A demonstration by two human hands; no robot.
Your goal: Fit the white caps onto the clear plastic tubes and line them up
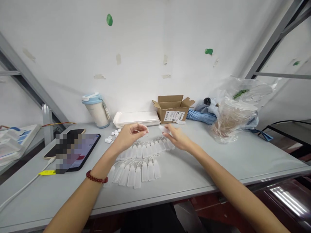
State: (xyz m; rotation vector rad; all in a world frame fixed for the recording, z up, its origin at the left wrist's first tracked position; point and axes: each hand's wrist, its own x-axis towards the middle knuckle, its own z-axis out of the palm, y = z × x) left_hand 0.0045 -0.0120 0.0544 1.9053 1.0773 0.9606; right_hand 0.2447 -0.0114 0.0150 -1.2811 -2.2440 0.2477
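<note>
My left hand [131,135] hovers above the table with thumb and fingertips pinched together. A bit of something small and white shows at the fingertips, too small to name. To its right, my right hand [178,137] grips a small translucent white plastic bottle [163,129] between thumb and fingers. Below both hands lie two rows of similar small bottles [137,177] with thin white loops at their tops. The back row [148,150] is partly hidden by my left hand. Several small white plastic pieces [109,139] lie left of my left hand.
At the back stand a blue-lidded tumbler [96,111], a white tray stack [138,118] and an open cardboard box [173,111]. Blue cords [201,116] and a clear plastic bag [227,126] lie to the right. A phone [85,152] and white cable [23,188] are at left.
</note>
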